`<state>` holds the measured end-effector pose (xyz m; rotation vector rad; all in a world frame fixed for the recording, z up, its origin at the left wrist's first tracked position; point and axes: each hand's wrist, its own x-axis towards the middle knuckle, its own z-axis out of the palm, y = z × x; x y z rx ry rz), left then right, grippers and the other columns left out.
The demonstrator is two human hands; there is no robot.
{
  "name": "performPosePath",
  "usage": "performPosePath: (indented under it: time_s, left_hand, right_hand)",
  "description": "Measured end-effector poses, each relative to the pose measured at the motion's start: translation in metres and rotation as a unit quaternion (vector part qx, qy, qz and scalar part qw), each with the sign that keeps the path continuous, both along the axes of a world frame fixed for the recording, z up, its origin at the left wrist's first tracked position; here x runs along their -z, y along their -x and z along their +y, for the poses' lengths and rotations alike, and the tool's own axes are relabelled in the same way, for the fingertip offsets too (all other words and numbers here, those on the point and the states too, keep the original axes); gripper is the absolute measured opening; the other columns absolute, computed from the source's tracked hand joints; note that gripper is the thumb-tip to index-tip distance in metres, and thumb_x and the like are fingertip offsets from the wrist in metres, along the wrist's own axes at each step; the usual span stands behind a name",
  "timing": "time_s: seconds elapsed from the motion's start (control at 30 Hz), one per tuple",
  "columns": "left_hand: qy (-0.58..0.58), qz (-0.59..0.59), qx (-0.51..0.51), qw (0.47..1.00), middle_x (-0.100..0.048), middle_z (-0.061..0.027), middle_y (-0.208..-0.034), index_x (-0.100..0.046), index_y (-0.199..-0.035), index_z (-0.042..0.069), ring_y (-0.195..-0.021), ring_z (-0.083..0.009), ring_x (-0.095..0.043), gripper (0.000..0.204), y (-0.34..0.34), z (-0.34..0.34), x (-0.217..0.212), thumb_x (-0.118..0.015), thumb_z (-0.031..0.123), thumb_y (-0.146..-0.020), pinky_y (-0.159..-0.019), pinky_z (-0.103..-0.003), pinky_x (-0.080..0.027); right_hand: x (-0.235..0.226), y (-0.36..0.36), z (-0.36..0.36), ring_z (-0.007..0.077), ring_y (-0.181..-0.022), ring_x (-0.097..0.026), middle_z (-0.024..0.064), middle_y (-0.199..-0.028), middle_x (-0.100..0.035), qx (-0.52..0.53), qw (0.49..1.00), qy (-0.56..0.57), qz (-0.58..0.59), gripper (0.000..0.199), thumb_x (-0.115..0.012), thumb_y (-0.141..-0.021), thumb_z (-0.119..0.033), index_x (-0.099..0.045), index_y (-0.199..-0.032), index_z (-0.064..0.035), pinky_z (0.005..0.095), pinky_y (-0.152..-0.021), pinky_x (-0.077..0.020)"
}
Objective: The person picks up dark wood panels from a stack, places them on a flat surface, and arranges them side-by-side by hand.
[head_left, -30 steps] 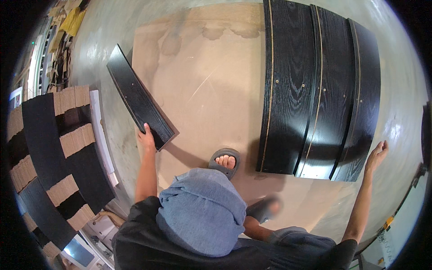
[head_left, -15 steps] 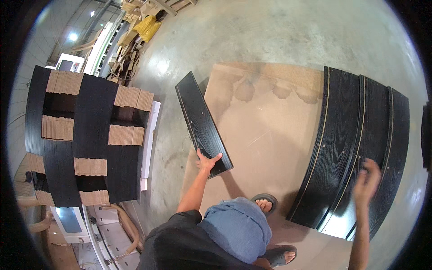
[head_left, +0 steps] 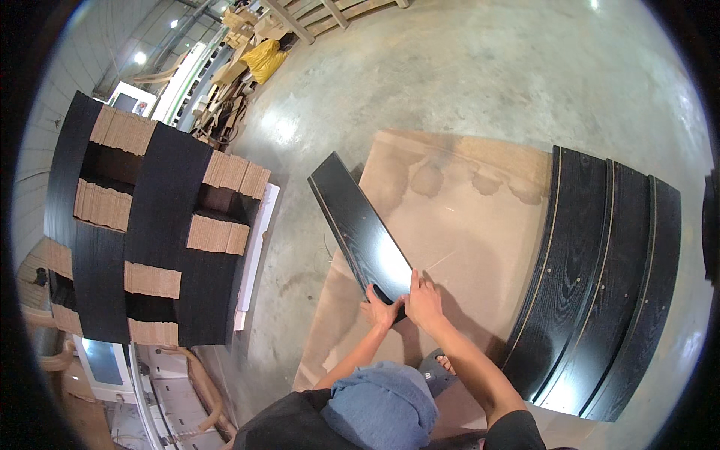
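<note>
A long black wood-grain board (head_left: 360,225) slants in front of me, its far end toward the left. Its near end is in both my hands. My left hand (head_left: 381,311) grips the lower left corner, thumb on the top face. My right hand (head_left: 424,304) is closed on the right edge close by, one finger pointing along it. Light glares off the board's top face. To the right lie several similar black boards (head_left: 574,277), side by side and overlapping, with a thin light line along their edges and small holes.
A large brown sheet (head_left: 480,247) covers the floor beneath the boards. At left stands a tall stack of black panels with tan blocks (head_left: 154,277). Farther back are a yellow bag (head_left: 264,60), wood scraps (head_left: 225,112) and a wooden rack (head_left: 330,15). Grey concrete floor (head_left: 465,67) surrounds the sheet.
My right hand has moved left from over the boards at right onto the held board's near end. The held board has tilted, and its face now catches the light.
</note>
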<state>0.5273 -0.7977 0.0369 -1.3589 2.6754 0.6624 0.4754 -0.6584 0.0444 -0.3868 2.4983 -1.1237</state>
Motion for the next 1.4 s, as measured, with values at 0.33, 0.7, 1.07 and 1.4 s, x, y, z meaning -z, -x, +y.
performPosePath:
  time_s: [0.33, 0.7, 1.07, 1.4]
  left_hand:
    - [-0.463, 0.133, -0.176, 0.859, -0.053, -0.0131, -0.131, -0.041, -0.138, 0.009, -0.116, -0.0280, -0.052, 0.071, -0.027, 0.053, -0.008, -0.062, 0.056, -0.089, -0.099, -0.041, -0.041]
    - [-0.623, 0.320, -0.047, 0.712, -0.042, -0.0107, -0.147, -0.040, -0.144, 0.003, -0.132, -0.0266, -0.042, 0.057, 0.158, 0.168, -0.064, -0.036, 0.043, -0.104, -0.115, -0.042, -0.030]
    - [-0.716, 0.023, 0.399, 0.573, -0.061, -0.0113, -0.087, -0.049, -0.098, -0.001, -0.065, -0.0171, -0.063, 0.030, 0.167, 0.522, -0.127, -0.060, 0.026, -0.096, -0.054, -0.033, -0.057]
    - [-0.563, -0.164, 0.490, 0.645, -0.064, -0.0088, -0.086, -0.045, -0.110, 0.001, -0.066, -0.0159, -0.065, 0.030, 0.103, 0.597, -0.089, -0.050, 0.029, -0.102, -0.058, -0.029, -0.055]
  right_hand:
    - [-0.017, 0.045, 0.080, 0.0396, -0.085, -0.068, 0.0222, -0.084, -0.069, 0.147, 0.985, -0.028, -0.088, 0.045, -0.045, -0.097, -0.040, -0.066, -0.097, -0.0003, 0.0501, -0.079, -0.0532]
    - [-0.122, 0.010, 0.345, 0.0347, -0.079, -0.069, 0.0182, -0.082, -0.070, 0.249, 0.954, -0.166, 0.014, 0.049, -0.040, -0.100, -0.043, -0.071, -0.090, -0.0075, 0.0470, -0.075, -0.0557]
    - [-0.218, -0.214, 0.560, 0.0306, -0.063, -0.058, 0.0257, -0.069, -0.055, 0.578, 0.757, -0.296, 0.073, 0.055, -0.047, -0.099, -0.047, -0.063, -0.087, 0.0043, 0.0424, -0.068, -0.0469]
    - [-0.148, -0.305, 0.565, 0.0202, -0.058, -0.048, 0.0180, -0.060, -0.044, 0.656, 0.715, -0.240, -0.034, 0.058, -0.047, -0.099, -0.047, -0.058, -0.081, 0.0063, 0.0409, -0.062, -0.0439]
